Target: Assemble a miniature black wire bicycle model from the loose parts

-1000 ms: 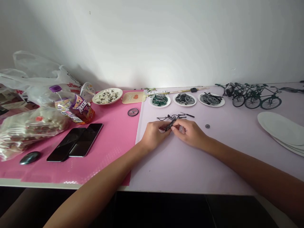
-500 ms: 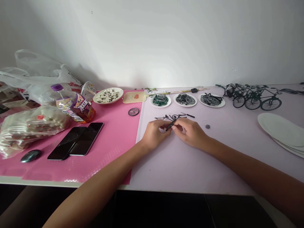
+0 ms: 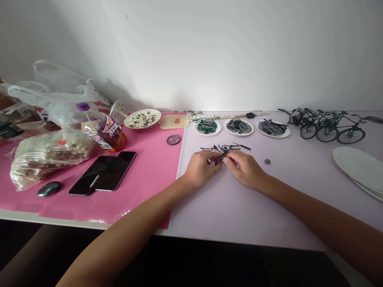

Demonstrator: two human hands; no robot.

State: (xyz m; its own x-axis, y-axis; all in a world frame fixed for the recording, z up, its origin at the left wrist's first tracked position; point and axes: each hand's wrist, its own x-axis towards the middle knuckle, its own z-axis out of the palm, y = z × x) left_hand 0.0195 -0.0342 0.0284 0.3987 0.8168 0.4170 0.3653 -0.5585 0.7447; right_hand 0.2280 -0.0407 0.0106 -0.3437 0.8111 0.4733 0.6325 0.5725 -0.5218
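My left hand (image 3: 200, 169) and my right hand (image 3: 245, 169) meet over the pale table. Both have their fingers closed on a slim black model bicycle part (image 3: 222, 156), tilted up to the right; its exact shape is partly hidden by the fingers. Just beyond the fingertips lie loose thin black bicycle parts (image 3: 208, 148) and a small screwdriver (image 3: 245, 147). A small grey disc (image 3: 267, 161) rests to the right of my right hand. Farther left, a black spoked wheel (image 3: 173, 139) lies flat on the pink mat.
Along the wall sit green parts (image 3: 207, 126), dark wheels (image 3: 239, 126) and black-grey parts (image 3: 273, 128) on small plates. Assembled model bicycles (image 3: 326, 129) stand right, behind stacked white plates (image 3: 356, 163). Left are phones (image 3: 116, 171), a mouse (image 3: 49, 188), a bottle (image 3: 103, 131) and bags (image 3: 54, 153).
The whole view has shifted, so everything appears slightly farther right. Both hands keep their grip on the black bicycle part, with little visible movement over the table.
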